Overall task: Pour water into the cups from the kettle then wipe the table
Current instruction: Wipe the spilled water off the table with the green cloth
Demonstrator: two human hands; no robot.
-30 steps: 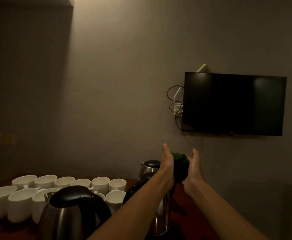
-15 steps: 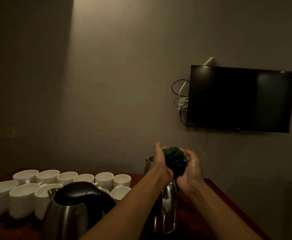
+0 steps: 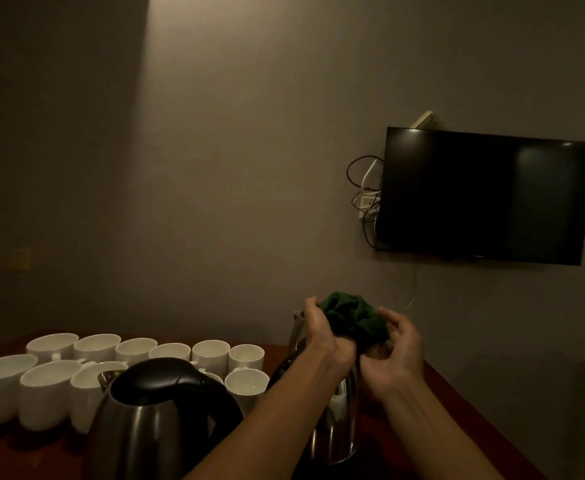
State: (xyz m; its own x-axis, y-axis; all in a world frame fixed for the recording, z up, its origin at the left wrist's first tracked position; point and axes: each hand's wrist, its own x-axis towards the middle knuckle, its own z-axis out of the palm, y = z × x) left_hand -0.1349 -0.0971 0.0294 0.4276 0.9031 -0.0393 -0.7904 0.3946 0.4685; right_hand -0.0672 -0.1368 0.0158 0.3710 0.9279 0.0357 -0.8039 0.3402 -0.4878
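Observation:
A bunched dark green cloth (image 3: 350,317) is held in the air between both my hands, above a steel kettle (image 3: 332,420) that my arms partly hide. My left hand (image 3: 322,332) grips the cloth's left side and my right hand (image 3: 396,353) grips its lower right. A second steel kettle (image 3: 152,417) with a black lid and handle stands nearer, at bottom centre-left. Several white cups (image 3: 138,351) stand in rows on the dark red-brown table (image 3: 447,389), left of the kettles.
A black wall-mounted television (image 3: 485,195) hangs at the right with tangled cables (image 3: 365,195) beside it. The grey wall runs close behind the table. The table's right edge slants down toward the bottom right. The room is dim.
Both hands have come down and slightly right with the green cloth and now close around it more tightly. The view has tilted, so the cups and kettles sit lower in frame.

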